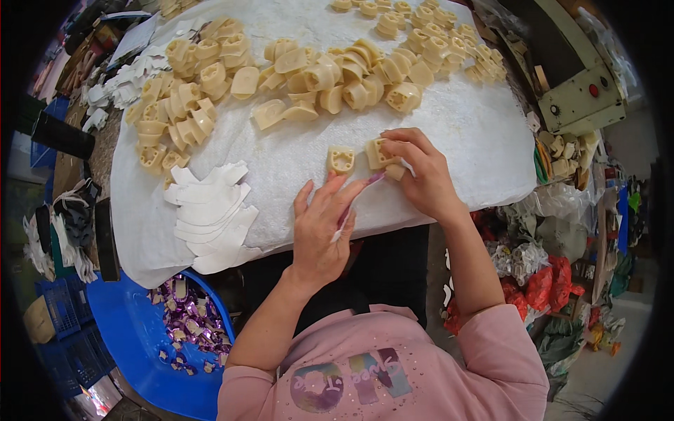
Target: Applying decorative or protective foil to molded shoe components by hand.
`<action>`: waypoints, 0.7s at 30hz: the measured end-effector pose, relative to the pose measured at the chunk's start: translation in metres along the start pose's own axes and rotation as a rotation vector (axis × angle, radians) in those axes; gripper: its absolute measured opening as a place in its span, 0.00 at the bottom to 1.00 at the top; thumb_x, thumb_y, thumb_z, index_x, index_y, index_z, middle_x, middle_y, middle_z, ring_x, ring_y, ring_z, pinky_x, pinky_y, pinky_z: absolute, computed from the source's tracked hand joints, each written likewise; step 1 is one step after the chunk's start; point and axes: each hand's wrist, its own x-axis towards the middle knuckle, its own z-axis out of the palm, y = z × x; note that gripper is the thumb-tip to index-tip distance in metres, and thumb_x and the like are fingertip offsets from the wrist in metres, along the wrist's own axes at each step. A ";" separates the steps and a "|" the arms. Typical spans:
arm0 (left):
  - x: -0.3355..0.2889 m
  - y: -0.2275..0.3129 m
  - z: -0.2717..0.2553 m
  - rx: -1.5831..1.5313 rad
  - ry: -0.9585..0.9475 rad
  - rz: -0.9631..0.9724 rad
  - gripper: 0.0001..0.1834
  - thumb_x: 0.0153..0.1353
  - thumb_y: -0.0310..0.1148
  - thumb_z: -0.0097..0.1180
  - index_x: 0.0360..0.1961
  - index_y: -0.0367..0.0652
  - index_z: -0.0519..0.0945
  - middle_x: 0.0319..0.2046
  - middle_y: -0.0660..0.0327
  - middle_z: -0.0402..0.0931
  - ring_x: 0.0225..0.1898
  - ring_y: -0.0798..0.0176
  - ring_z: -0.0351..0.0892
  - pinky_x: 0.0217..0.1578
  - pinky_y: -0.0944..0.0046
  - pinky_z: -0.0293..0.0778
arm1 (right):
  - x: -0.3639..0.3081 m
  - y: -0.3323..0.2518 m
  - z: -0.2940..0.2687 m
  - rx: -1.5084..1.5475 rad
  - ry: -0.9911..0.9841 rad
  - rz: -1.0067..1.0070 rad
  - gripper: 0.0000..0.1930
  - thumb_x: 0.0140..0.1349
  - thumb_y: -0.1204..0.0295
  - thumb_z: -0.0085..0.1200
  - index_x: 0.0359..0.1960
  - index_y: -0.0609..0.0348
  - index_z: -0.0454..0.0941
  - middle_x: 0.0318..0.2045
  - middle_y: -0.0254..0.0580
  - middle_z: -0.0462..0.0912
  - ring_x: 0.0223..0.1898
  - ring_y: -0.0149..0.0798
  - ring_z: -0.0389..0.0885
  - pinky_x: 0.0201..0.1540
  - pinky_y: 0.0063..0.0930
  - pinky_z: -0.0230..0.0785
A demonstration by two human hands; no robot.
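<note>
My left hand [324,221] is closed on a thin cut piece [345,216], purple on one face and white on the other. The piece's purple tip reaches toward my right hand [425,172]. My right fingers curl around a beige shoe heel [375,156] at the near part of the table; they partly hide it. Another beige heel [341,160] stands by itself just beyond my left fingertips, its hollowed face up. To the left of my left hand lies a fanned stack of white cut pieces [214,219].
Many beige heels [323,74] are heaped across the far side of the white-covered table [484,151]. A blue basin [130,337] at lower left holds purple shiny covered pieces [193,319]. A machine box with a red button [586,98] stands at right, above red plastic bags [551,284].
</note>
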 end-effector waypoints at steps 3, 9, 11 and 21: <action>-0.001 0.002 0.001 -0.031 0.049 0.013 0.18 0.68 0.38 0.41 0.49 0.40 0.77 0.49 0.53 0.75 0.55 0.50 0.71 0.60 0.52 0.54 | 0.003 0.000 -0.002 -0.036 0.000 -0.007 0.19 0.43 0.89 0.49 0.39 0.59 0.77 0.42 0.44 0.78 0.43 0.48 0.78 0.42 0.35 0.74; 0.000 0.011 0.006 -0.116 -0.038 0.124 0.22 0.52 0.23 0.53 0.51 0.47 0.76 0.49 0.50 0.71 0.54 0.45 0.69 0.54 0.51 0.62 | 0.005 0.011 -0.002 0.195 0.064 0.144 0.20 0.41 0.89 0.48 0.38 0.58 0.77 0.41 0.43 0.78 0.41 0.48 0.79 0.41 0.35 0.74; 0.008 0.013 0.014 -0.134 -0.072 0.125 0.16 0.58 0.27 0.50 0.48 0.45 0.77 0.49 0.50 0.72 0.54 0.46 0.70 0.55 0.53 0.63 | 0.005 0.012 0.001 0.169 0.072 0.149 0.20 0.41 0.88 0.49 0.38 0.58 0.77 0.40 0.44 0.78 0.41 0.48 0.79 0.40 0.35 0.74; 0.017 0.011 0.038 0.177 -0.159 0.235 0.13 0.56 0.27 0.53 0.44 0.43 0.77 0.54 0.48 0.70 0.60 0.44 0.65 0.58 0.49 0.62 | 0.005 0.006 0.010 -0.085 0.154 0.107 0.21 0.42 0.87 0.47 0.40 0.58 0.77 0.40 0.49 0.77 0.39 0.52 0.78 0.40 0.39 0.73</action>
